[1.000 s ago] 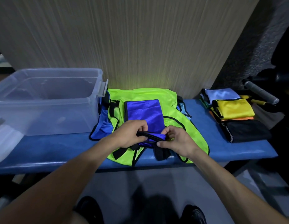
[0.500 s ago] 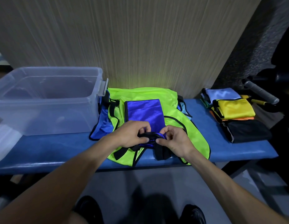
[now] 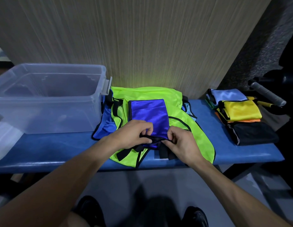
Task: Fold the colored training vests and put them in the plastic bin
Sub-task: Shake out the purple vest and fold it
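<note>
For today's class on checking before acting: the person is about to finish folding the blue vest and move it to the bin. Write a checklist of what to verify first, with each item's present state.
1. Both hands hold the blue vest: ok. The left hand and right hand pinch its black near edge.
2. Vest folded narrow: ok. It lies as a tidy rectangle on the green vest.
3. Straps tucked in: not ok. Black straps hang loose below the hands.
4. Bin open: ok. No lid is on it.
5. Room in the bin: ok. It looks empty.
6. Green vest snagged in the grip: cannot tell.
</note>
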`<control>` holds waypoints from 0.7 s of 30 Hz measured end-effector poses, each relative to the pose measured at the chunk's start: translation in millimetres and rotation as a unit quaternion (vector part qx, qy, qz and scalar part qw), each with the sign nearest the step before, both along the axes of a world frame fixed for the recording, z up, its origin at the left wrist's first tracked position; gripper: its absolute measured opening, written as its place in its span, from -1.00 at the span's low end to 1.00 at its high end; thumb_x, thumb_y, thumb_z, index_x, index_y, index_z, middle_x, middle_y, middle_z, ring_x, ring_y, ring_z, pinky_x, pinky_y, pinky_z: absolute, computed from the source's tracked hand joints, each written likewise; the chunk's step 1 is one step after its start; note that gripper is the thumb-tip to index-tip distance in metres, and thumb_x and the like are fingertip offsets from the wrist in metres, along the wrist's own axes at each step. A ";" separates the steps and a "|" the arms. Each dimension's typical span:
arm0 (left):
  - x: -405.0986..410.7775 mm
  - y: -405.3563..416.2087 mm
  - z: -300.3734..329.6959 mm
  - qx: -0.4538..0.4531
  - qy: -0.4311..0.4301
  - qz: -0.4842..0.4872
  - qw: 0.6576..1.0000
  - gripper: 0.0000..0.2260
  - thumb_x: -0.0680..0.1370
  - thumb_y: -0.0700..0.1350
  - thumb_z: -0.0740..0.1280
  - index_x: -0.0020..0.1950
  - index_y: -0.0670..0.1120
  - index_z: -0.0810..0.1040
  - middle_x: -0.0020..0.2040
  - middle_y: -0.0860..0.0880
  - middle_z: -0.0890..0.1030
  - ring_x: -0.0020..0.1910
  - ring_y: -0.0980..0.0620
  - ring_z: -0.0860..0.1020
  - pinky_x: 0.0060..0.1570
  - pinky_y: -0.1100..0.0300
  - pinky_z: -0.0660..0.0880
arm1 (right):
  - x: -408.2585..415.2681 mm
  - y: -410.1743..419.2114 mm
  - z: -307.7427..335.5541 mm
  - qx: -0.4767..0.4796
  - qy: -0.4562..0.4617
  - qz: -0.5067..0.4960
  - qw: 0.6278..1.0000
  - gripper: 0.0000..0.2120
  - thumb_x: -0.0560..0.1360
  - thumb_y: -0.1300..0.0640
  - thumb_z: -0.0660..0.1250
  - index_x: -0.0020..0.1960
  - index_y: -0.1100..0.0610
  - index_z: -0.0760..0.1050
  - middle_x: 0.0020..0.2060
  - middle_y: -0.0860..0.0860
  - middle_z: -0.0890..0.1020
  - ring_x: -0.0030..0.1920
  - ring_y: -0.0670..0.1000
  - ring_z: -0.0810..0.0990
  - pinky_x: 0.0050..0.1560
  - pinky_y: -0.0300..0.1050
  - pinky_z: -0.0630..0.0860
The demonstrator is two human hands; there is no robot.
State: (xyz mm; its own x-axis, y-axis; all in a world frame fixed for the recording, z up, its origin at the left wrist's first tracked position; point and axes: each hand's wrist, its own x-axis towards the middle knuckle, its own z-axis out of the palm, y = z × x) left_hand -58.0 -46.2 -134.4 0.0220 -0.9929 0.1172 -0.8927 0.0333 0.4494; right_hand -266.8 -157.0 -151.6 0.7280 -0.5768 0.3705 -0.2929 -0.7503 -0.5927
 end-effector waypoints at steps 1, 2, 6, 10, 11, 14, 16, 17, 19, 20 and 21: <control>0.6 1.6 0.0 -0.002 0.000 -0.001 1.000 -0.78 0.52 0.04 0.50 -0.10 0.09 0.45 -0.15 0.10 0.52 -0.17 0.14 0.47 -0.23 0.21 0.40 | -0.1 -0.5 -0.1 0.006 -0.002 -0.005 1.000 -0.60 0.39 0.25 0.56 -0.26 0.09 0.30 -0.46 -0.11 0.34 -0.39 -0.05 0.28 -0.37 -0.28 0.25; 0.9 3.0 0.2 -0.004 -0.001 -0.001 1.000 -0.78 0.52 0.04 0.50 -0.10 0.09 0.46 -0.15 0.10 0.52 -0.17 0.14 0.48 -0.23 0.20 0.41 | 0.2 0.0 0.1 0.008 -0.005 -0.008 1.000 -0.60 0.39 0.25 0.56 -0.26 0.09 0.30 -0.46 -0.11 0.33 -0.40 -0.05 0.27 -0.37 -0.28 0.24; -0.4 6.1 1.7 -0.011 -0.012 0.004 1.000 -0.79 0.52 0.04 0.50 -0.10 0.07 0.47 -0.17 0.09 0.51 -0.19 0.13 0.47 -0.24 0.18 0.42 | 2.8 2.9 -0.1 0.081 0.007 -0.036 0.996 -0.65 0.42 0.25 0.55 -0.24 0.13 0.35 -0.41 -0.07 0.43 -0.40 -0.06 0.36 -0.35 -0.18 0.36; -8.6 9.8 5.2 0.013 -0.075 -0.031 0.997 -0.82 0.58 0.13 0.39 0.07 0.10 0.46 -0.10 0.12 0.47 -0.12 0.12 0.45 -0.15 0.17 0.38 | -3.2 5.9 7.3 0.328 0.009 -0.059 0.943 -0.78 0.48 0.33 0.50 -0.12 0.22 0.44 -0.22 0.08 0.48 -0.40 -0.13 0.52 -0.37 -0.08 0.65; -11.4 10.4 7.0 0.022 -0.095 -0.041 0.994 -0.78 0.60 0.16 0.34 0.18 0.13 0.45 -0.06 0.12 0.47 -0.08 0.09 0.48 -0.10 0.16 0.41 | -6.8 5.8 7.9 0.369 0.004 -0.059 0.928 -0.80 0.50 0.35 0.48 -0.09 0.23 0.44 -0.17 0.11 0.47 -0.36 -0.08 0.56 -0.35 -0.02 0.67; -19.0 9.7 11.7 0.049 -0.159 -0.058 0.984 -0.61 0.65 0.19 0.23 0.46 0.18 0.35 0.06 0.07 0.49 0.04 0.01 0.51 0.01 0.05 0.49 | -18.8 11.2 9.0 0.423 -0.008 -0.056 0.904 -0.80 0.53 0.40 0.41 -0.03 0.22 0.41 -0.07 0.17 0.47 -0.33 0.13 0.70 -0.31 -0.03 0.68; -23.5 9.2 12.4 0.053 -0.202 -0.057 0.976 -0.57 0.66 0.19 0.21 0.52 0.17 0.30 0.15 0.05 0.48 0.14 -0.04 0.52 0.03 0.00 0.51 | -27.1 18.7 6.0 0.400 0.002 -0.043 0.916 -0.80 0.55 0.43 0.37 -0.01 0.21 0.39 -0.07 0.17 0.49 -0.27 0.21 0.74 -0.26 -0.02 0.69; -25.8 9.3 11.9 0.046 -0.225 -0.057 0.972 -0.53 0.64 0.19 0.23 0.54 0.17 0.27 0.20 0.05 0.46 0.17 -0.04 0.50 0.03 0.00 0.50 | -30.8 22.1 3.5 0.375 0.007 -0.037 0.926 -0.80 0.54 0.44 0.35 -0.01 0.21 0.39 -0.08 0.15 0.50 -0.25 0.21 0.74 -0.23 0.01 0.70; -30.6 10.8 10.8 0.006 -0.254 -0.067 0.965 -0.42 0.57 0.20 0.34 0.54 0.16 0.22 0.31 0.08 0.41 0.21 -0.02 0.44 0.08 0.01 0.49 | -37.6 26.9 -1.3 0.320 0.014 -0.019 0.947 -0.79 0.52 0.46 0.33 -0.02 0.20 0.40 -0.12 0.09 0.52 -0.25 0.17 0.74 -0.19 0.09 0.70; -33.0 11.9 10.2 -0.013 -0.255 -0.077 0.964 -0.38 0.52 0.21 0.39 0.52 0.16 0.22 0.34 0.09 0.38 0.22 -0.01 0.42 0.11 0.01 0.48 | -40.9 27.9 -3.6 0.286 0.021 -0.007 0.958 -0.76 0.49 0.45 0.34 -0.03 0.15 0.41 -0.13 0.03 0.53 -0.26 0.11 0.73 -0.18 0.11 0.69; -35.8 13.1 9.0 -0.025 -0.249 -0.086 0.964 -0.36 0.49 0.22 0.43 0.47 0.15 0.24 0.35 0.10 0.36 0.22 0.00 0.40 0.13 0.02 0.47 | -44.3 29.0 -5.7 0.244 0.034 0.005 0.969 -0.72 0.46 0.42 0.36 -0.03 0.09 0.41 -0.14 -0.04 0.53 -0.28 0.03 0.69 -0.19 0.08 0.65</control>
State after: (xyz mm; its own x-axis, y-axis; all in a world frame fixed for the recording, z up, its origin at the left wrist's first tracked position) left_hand -93.8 -33.1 -125.3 -0.2130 -0.9698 0.1186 -0.9770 0.2097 -0.0399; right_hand -311.1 -128.1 -157.3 0.7480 -0.6636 0.0075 -0.3366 -0.3891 -0.8575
